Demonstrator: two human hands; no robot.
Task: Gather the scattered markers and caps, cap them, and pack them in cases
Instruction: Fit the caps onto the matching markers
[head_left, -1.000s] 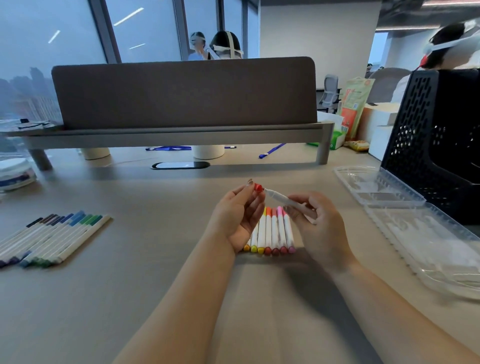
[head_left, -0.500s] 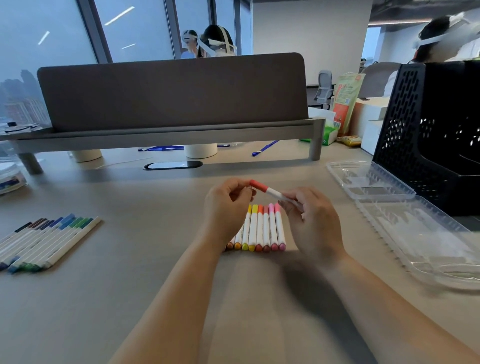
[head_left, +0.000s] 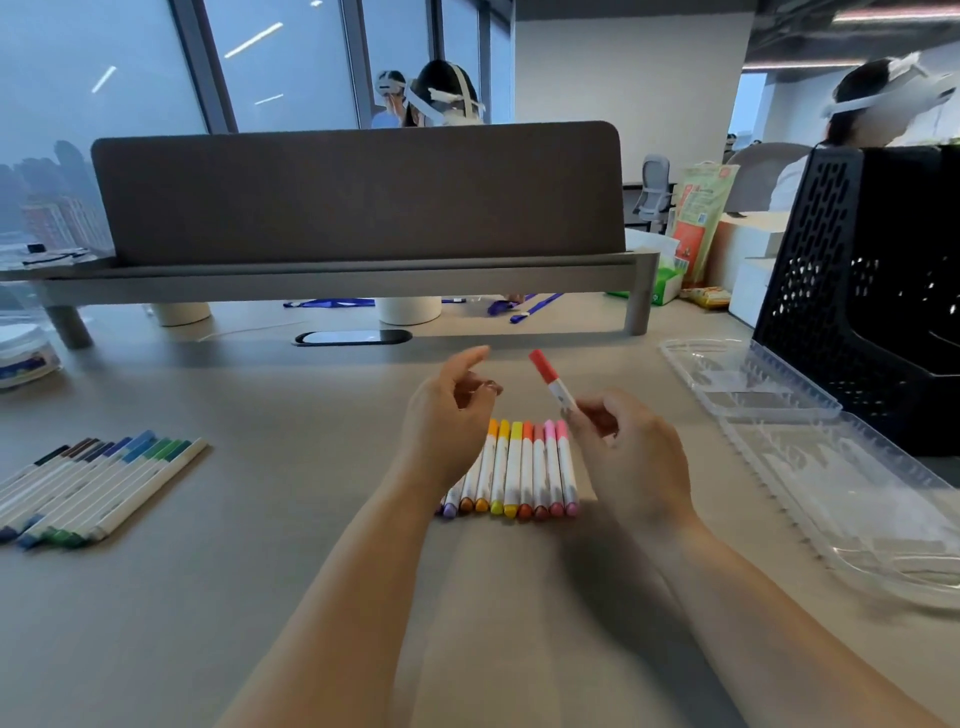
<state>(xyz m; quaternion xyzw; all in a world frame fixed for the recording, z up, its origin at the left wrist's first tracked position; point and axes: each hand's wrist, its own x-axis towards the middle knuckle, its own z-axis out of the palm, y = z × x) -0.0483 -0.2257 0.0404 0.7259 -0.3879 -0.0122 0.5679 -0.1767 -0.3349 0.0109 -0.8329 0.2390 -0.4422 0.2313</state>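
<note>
Above the warm-coloured row (head_left: 524, 467), my left hand (head_left: 441, 421) has released, fingers loose, while my right hand (head_left: 628, 457) pinches the red marker (head_left: 560, 393) (cap (head_left: 542, 365) now seated), ready for laying down.

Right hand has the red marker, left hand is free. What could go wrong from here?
The right hand pinches the red marker by its lower end, tilted close to the row of warm-coloured markers; a slip could drop it onto them and scatter the row. They lie loose side by side, so nudging the red one in may roll them. Whether its cap is fully seated cannot be told.
</note>
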